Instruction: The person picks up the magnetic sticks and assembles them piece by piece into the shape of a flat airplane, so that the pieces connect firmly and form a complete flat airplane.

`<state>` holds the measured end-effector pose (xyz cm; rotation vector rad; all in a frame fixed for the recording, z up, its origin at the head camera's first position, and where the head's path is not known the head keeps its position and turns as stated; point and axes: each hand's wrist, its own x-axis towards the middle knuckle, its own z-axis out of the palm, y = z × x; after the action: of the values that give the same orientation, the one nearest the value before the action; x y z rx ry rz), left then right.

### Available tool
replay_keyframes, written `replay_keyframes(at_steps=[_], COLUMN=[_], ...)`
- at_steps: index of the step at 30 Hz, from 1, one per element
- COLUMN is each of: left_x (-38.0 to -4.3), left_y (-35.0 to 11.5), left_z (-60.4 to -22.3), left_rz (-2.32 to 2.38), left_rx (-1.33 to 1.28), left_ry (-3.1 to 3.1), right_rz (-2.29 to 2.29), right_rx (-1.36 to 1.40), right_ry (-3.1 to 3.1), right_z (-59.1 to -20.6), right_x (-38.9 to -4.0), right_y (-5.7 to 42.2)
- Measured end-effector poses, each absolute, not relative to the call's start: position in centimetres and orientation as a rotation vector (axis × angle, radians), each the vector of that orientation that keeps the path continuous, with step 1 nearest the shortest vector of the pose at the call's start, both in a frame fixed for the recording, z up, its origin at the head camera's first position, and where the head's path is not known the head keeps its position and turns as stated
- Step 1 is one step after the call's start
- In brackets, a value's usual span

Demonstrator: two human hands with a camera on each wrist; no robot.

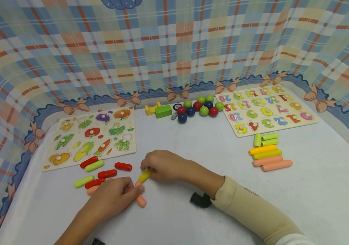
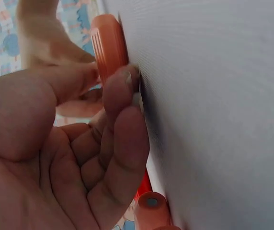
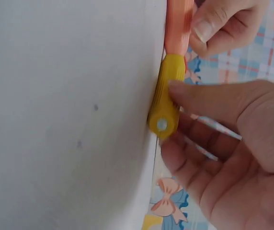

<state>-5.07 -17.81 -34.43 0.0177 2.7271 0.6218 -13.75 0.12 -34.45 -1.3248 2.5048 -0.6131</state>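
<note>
Lower-middle, left hand (image 1: 114,192) pinches a salmon ridged-plastic stick (image 1: 141,201), right hand (image 1: 163,165) a yellow one (image 1: 145,176), probably joining, so likely straight push next.

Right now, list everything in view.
Held sticks: count unclear, yellow, salmon, in hands
Left sticks: 4 red, 2 lime, salmon partly hidden
Right sticks: 3 lime, 2 yellow, 2 salmon
Vegetable board: 1, cream, left
Number board: 1, cream, right
Balls: 5 green, 3 red, 3 blue, back
Blocks: 1 yellow, 1 green, back
Black ring: 1, back
Grey piece: 1, back
Dark objects: 2, front
Table: 1, white, underneath
Plaid curtain: 1, multicoloured, behind
Left hand: 1, left
Right hand: 1, centre
Sleeve: 1, beige, right
</note>
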Motion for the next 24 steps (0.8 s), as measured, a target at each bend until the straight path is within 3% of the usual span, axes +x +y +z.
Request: replay_keyframes(at_steps=[8, 15, 24], left_x=[-4.9, -4.8, -4.6], left_y=[-17.5, -17.5, -17.7], left_z=[-34.1, -34.1, -34.0], left_rz=[0.654, 0.705, 0.685], left_rx=[0.183, 0.438, 0.459], left_ry=[2.779, 2.784, 2.770], right_rz=[-0.775, -0.910, -0.930], right_rx=[-0.947, -1.030, -1.111], right_ry=[2.643, 2.480, 2.375], right_z=[-34.8, -35.2, -35.1], right_x=[-14.7, -14.9, -14.6], right_y=[0.4, 0.3, 0.1])
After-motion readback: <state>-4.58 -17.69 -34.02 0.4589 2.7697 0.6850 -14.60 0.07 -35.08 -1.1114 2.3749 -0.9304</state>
